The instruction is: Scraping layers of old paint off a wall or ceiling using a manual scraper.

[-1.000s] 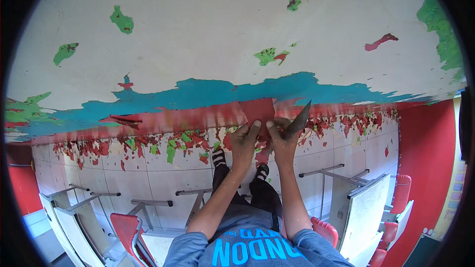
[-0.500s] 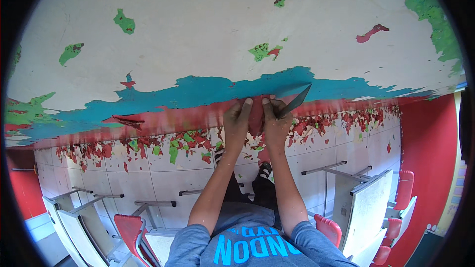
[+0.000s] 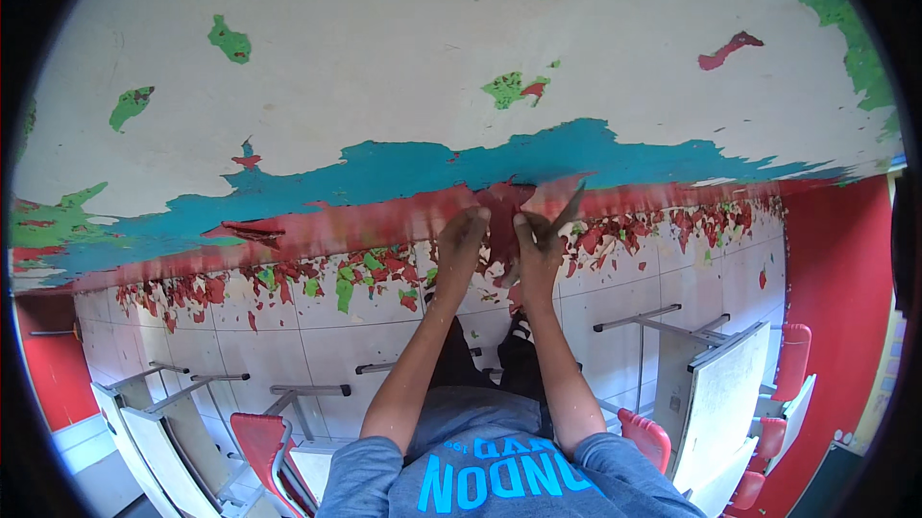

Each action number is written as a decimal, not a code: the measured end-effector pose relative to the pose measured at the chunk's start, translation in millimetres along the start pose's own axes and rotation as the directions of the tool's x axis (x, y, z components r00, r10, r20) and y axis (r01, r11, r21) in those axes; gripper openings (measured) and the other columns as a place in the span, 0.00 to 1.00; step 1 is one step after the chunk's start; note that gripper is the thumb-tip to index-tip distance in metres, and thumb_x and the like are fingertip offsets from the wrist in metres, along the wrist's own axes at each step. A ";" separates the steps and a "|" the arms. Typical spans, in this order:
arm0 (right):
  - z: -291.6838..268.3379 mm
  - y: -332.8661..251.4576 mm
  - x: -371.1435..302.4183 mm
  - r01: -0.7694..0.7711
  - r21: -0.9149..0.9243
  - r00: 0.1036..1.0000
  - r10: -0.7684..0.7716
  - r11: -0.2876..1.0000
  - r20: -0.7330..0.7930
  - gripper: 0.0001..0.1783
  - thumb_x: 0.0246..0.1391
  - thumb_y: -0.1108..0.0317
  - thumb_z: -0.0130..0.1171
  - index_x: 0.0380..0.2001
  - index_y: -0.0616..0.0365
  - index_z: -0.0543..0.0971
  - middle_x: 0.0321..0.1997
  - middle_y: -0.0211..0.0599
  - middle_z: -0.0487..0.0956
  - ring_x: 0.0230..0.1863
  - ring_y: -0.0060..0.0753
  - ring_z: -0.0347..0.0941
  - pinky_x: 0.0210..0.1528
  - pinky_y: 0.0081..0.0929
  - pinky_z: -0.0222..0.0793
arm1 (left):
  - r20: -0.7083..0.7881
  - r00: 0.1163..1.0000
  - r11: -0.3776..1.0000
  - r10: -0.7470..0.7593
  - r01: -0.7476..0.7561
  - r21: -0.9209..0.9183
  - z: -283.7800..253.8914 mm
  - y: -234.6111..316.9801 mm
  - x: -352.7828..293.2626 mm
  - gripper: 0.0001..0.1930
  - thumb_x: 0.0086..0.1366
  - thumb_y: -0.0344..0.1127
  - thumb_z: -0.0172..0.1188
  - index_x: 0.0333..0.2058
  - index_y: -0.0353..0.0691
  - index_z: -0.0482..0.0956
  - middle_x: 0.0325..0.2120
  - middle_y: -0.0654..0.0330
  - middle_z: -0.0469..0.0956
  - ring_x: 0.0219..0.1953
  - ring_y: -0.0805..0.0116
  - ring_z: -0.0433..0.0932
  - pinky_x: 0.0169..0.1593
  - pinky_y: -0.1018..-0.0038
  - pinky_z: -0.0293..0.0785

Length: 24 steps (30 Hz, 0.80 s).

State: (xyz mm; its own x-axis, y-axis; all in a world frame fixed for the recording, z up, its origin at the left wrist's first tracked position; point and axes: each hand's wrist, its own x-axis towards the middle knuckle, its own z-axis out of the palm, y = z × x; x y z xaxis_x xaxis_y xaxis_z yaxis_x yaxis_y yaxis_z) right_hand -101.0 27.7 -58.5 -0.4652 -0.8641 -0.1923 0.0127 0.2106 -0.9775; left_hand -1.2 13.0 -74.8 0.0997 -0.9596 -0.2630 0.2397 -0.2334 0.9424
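A dark red flap of peeling paint (image 3: 503, 216) hangs loose from the wall's red band, its top edge touching the blue strip. My left hand (image 3: 463, 238) pinches the flap's left side between thumb and fingers. At its right edge is my right hand (image 3: 540, 254), closed, with the thumb against the flap. That same hand also holds a scraper (image 3: 570, 208), whose flat grey blade points up and right; its handle is mostly hidden by the fingers. Behind, the wall (image 3: 365, 57) is whitish above, then ragged blue paint (image 3: 384, 170), then red lower down.
Red and green paint chips (image 3: 375, 273) litter the tiled floor (image 3: 384, 326) along the wall's foot. Behind me stand tipped white-topped tables (image 3: 720, 403) with metal legs, and red chairs (image 3: 264, 456). A red wall (image 3: 836, 297) closes the right side. Another curled paint piece (image 3: 252, 230) juts out left.
The red flap has come further off the wall and now shows taller between my hands. Both hands have dropped slightly, and the scraper blade has lowered and tilted more upright.
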 end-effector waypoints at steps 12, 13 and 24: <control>23.3 -20.3 12.1 0.115 0.130 0.992 -0.108 0.985 -0.063 0.14 0.49 0.66 0.54 0.17 0.65 0.72 0.14 0.28 0.68 0.17 0.17 0.58 0.20 0.20 0.52 | 0.015 0.979 0.964 0.203 -0.202 0.175 11.5 0.0 -5.0 0.15 0.60 0.35 0.49 0.17 0.36 0.66 0.11 0.67 0.62 0.16 0.82 0.57 0.19 0.79 0.53; 24.9 -18.2 11.8 0.147 0.096 0.987 -0.139 0.985 -0.078 0.15 0.50 0.66 0.53 0.15 0.64 0.70 0.13 0.28 0.67 0.17 0.16 0.57 0.18 0.20 0.51 | 0.038 0.996 0.976 0.077 -0.084 0.203 7.9 -3.6 -6.6 0.14 0.60 0.35 0.49 0.17 0.34 0.67 0.10 0.65 0.62 0.16 0.81 0.57 0.19 0.77 0.54; -23.7 144.0 -91.9 -0.042 -0.537 0.998 0.064 0.842 0.022 0.15 0.47 0.66 0.54 0.14 0.66 0.68 0.12 0.36 0.67 0.15 0.35 0.65 0.20 0.32 0.58 | 0.346 0.928 0.716 -0.138 -0.148 0.682 -66.9 -112.1 -79.9 0.12 0.59 0.37 0.48 0.30 0.32 0.73 0.25 0.44 0.73 0.30 0.53 0.74 0.32 0.66 0.67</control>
State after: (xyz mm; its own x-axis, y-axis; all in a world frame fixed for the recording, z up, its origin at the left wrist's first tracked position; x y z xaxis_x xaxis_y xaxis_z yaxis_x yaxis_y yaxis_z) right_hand -77.4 148.3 -179.4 -0.4439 -0.8587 -0.2561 -0.4454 0.4595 -0.7684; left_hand 28.6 126.3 -173.3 -0.2749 -0.9126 -0.3028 -0.5020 -0.1324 0.8547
